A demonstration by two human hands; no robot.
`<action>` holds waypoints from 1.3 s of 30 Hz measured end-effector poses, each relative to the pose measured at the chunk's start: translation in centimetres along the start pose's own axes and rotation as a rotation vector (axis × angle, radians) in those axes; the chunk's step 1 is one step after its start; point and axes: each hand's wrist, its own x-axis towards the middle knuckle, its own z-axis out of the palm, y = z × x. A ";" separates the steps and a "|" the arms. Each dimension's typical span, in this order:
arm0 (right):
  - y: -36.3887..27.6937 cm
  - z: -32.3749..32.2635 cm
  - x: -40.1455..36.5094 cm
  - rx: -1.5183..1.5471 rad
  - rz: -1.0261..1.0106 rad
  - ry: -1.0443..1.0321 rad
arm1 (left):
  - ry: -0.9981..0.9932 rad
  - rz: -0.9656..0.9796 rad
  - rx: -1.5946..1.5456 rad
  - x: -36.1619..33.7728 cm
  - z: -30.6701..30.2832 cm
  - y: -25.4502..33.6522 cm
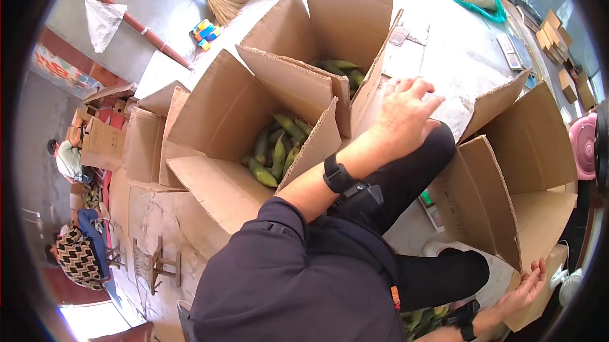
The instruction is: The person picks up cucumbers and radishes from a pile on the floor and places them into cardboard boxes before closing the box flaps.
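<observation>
My left hand [411,110] is raised beside the open cardboard boxes, its fingers apart and loosely bent, holding nothing. In the nearer box [212,104] lies a pile of green corn cobs in husks [277,151]. Behind it another box [352,18] holds more green cobs [342,70]. My right hand [528,288] is at the lower corner of an open cardboard box [472,193], fingers stretched out and fingertips right at the flap's edge. The inside bottom of that box is hidden. More green cobs [422,320] show below my leg.
A scale with a green display [431,209] is partly under the right box. At far left, two people [79,256] sit near boxes. Also around are a wooden stool [154,266], a broom [222,6], a pink fan [583,145] and a white fan [569,287].
</observation>
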 end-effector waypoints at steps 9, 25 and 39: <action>-0.4 0.5 -1.6 -0.098 0.034 0.005 | -0.135 -0.127 0.199 5.4 -0.7 -3.7; -1.1 0.2 -2.0 -0.089 0.023 0.089 | -0.641 -0.401 0.341 2.6 -7.7 -16.3; -10.0 22.0 -8.5 0.176 -0.220 -0.877 | -0.295 -1.097 0.982 -13.5 -27.2 -22.5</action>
